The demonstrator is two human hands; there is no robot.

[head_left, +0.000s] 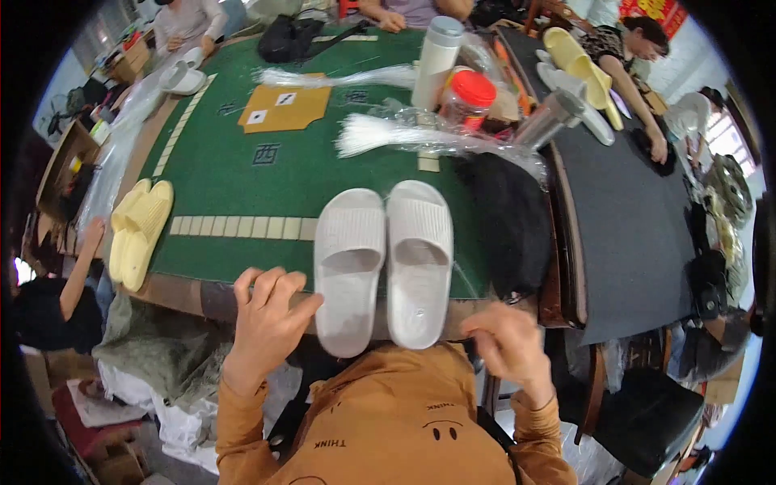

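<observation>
Centrally, a pair of white slides is laid side by side on the near edge of a green felt table, toes pointing away from the person and heels hanging slightly over the rim. The left hand is rested against the heel side of the left slide, fingers spread and curled loosely; no firm grasp can be made out. The right hand is held just below the right slide's heel, fingers bent inward, apparently empty, though whether anything thin is pinched cannot be told.

Further back, a flat tan cardboard sheet bearing two small white square labels is seen near the table's middle. Bundles of clear plastic bags are spread beside it. A white cylindrical bottle is stood next to a clear jar with a red lid. A black cloth is draped to the right of the slides. A pair of yellow slides is placed at the table's left edge, and another yellow pair lies on the neighbouring dark table. A red sign is hung at the upper right.
</observation>
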